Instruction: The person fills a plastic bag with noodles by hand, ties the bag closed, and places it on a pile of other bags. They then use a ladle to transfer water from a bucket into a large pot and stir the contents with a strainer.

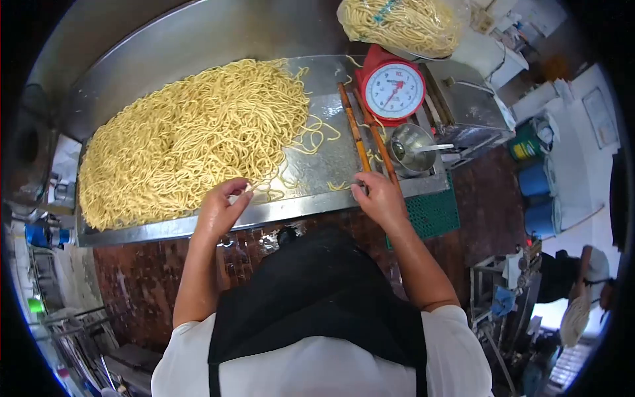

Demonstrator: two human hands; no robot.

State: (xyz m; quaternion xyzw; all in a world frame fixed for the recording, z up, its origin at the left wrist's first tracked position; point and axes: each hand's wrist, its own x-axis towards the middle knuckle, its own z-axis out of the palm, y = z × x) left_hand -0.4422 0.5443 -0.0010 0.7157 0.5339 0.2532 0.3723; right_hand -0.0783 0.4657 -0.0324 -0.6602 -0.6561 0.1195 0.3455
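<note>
A big heap of yellow noodles [198, 126] covers the left and middle of a metal tray table [317, 178]. At the heap's front edge is my left hand [221, 208], thumb and forefinger pinched on a pale noodle strand [264, 188]. My right hand [383, 202] is closed at the front rim, by the lower ends of two brown sticks [354, 126]; what its fingers hold, if anything, I cannot make out. Loose noodle bits [337, 186] lie between my hands.
Behind the sticks stands a red dial scale [394, 91] with a bag of noodles [403, 26] on top. A metal bowl [413, 142] with a handled utensil sits at the right. A green mat [433, 215] and blue bins [537, 182] are further right.
</note>
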